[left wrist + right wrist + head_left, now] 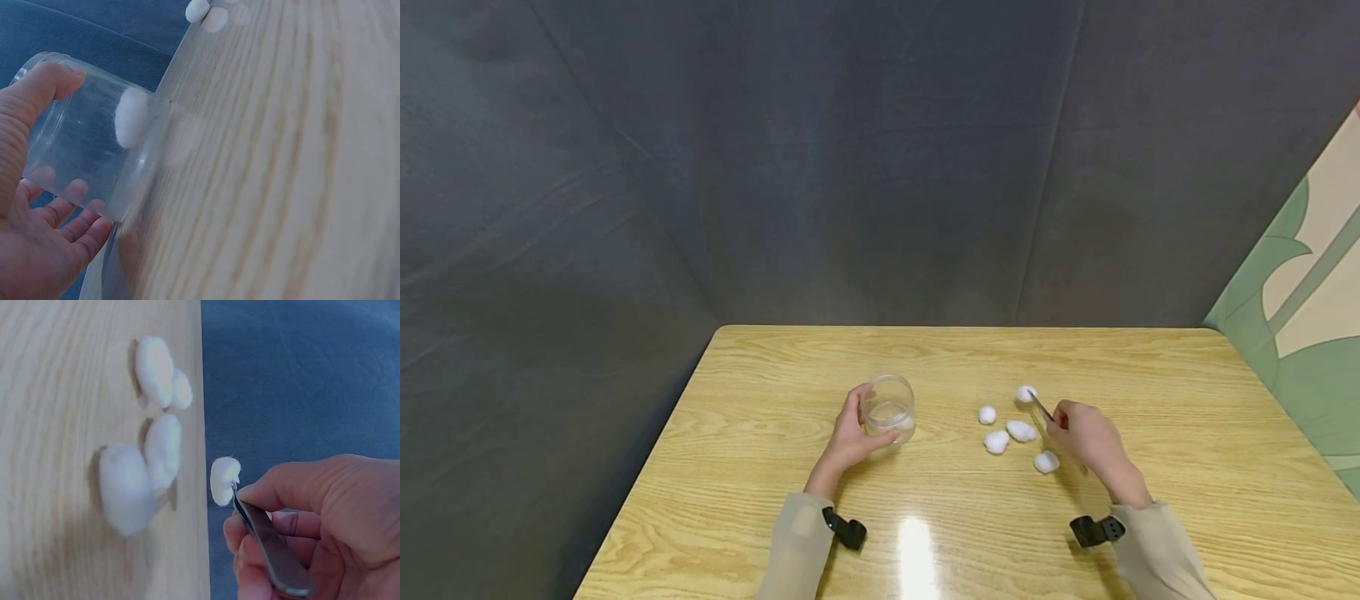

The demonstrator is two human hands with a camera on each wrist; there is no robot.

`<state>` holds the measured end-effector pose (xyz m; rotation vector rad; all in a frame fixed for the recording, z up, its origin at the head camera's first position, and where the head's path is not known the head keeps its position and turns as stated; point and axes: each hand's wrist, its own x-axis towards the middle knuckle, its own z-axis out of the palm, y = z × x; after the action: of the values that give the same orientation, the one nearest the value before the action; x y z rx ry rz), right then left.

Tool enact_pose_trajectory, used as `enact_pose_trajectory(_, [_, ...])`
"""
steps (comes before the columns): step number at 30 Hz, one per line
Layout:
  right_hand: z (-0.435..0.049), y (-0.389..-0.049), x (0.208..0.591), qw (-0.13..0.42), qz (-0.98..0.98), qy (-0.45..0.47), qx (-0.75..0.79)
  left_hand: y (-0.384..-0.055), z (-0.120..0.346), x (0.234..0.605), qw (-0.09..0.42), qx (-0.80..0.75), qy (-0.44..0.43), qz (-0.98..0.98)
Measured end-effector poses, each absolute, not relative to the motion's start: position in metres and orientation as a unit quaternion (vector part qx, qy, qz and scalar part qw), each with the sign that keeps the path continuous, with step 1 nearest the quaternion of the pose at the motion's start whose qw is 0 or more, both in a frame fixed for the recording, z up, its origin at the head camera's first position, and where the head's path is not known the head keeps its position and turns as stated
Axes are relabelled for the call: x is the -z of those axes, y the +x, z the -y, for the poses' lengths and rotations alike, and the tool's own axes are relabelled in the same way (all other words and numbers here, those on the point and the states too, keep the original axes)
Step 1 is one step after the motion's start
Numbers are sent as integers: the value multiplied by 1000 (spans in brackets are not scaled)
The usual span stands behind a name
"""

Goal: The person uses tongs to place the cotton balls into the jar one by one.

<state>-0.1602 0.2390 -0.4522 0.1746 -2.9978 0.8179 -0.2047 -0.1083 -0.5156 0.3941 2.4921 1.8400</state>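
Note:
My left hand (853,437) grips a clear plastic jar (94,134) from its left side, thumb on one side and fingers on the other. Inside the jar, near its bottom, lies one white cotton ball (131,117). My right hand (1088,437) pinches metal tweezers (272,550) between thumb and fingers. At the tweezers' tips hangs another cotton ball (224,480), held off the table in the right wrist view. Several more cotton balls (1021,431) lie on the table between the jar and my right hand.
The wood-grain table (760,517) has its far edge against a dark cloth screen (880,167). A patterned green and beige surface (1300,333) stands at the right. Each wrist wears a black camera strap, the left one (844,528) close above the tabletop.

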Motion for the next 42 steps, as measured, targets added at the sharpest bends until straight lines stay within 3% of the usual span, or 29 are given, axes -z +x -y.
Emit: enact_pose_trajectory(42, [-200,-159,420,61,952,97,-283,-206,109,518,6,-586,124,-801])
